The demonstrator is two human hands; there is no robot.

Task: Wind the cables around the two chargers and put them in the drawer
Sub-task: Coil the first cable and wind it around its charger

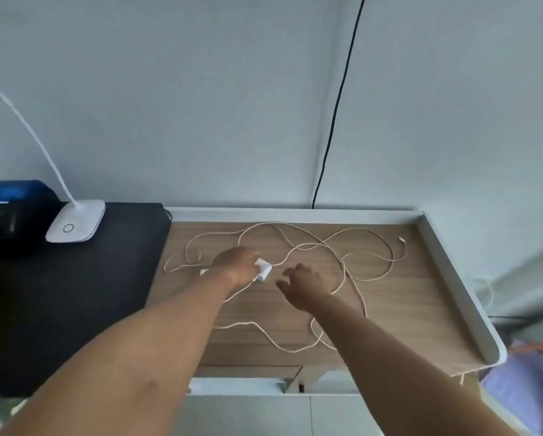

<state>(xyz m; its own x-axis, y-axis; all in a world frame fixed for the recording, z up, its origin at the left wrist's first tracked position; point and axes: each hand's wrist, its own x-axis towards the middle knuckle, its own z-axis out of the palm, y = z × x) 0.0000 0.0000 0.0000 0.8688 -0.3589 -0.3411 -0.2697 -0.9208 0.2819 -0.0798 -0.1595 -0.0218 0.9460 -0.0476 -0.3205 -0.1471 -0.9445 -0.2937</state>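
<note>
A white charger block (263, 268) lies on the wooden desk top (421, 297), with my left hand (237, 265) closed around it. Just behind my left wrist peeks a second white charger (203, 272), mostly hidden. Long white cables (342, 247) sprawl in tangled loops across the wood, with one plug end (401, 239) at the far right. My right hand (305, 283) hovers beside the held charger, fingers spread, holding nothing. The drawer front (248, 371) shows under the desk's near edge; I cannot tell whether it is open.
A black mat (75, 294) covers the desk's left part, carrying a white lamp base (75, 225) with a bendy neck. Dark and blue items (12, 212) sit at the far left. A raised white rim (452, 278) borders the desk. A black wire (336, 105) runs down the wall.
</note>
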